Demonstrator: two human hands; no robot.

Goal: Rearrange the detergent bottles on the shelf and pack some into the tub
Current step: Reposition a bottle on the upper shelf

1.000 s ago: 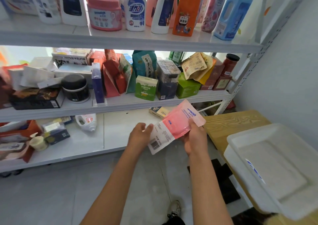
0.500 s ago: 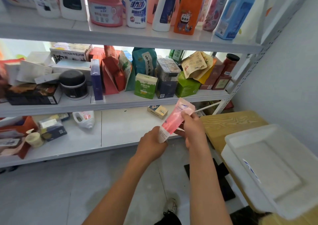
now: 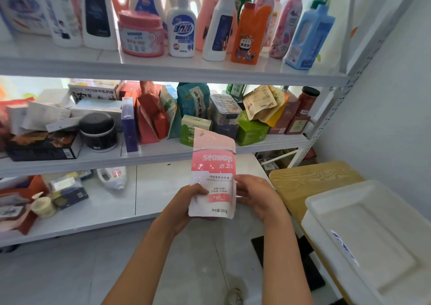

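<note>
**Pouch in hand, tub waiting**

Both hands are holding a pink-and-white detergent pouch [image 3: 212, 174] upright by its lower half: the left hand [image 3: 186, 205] is curling its fingers round the left edge, the right hand [image 3: 255, 196] is gripping the right edge. Right of and below the grip, the white tub [image 3: 363, 232] is sitting with nothing visible inside. Above the grip, the bottles are crowding the top shelf [image 3: 163, 70], so most packing appears to be left.
</note>
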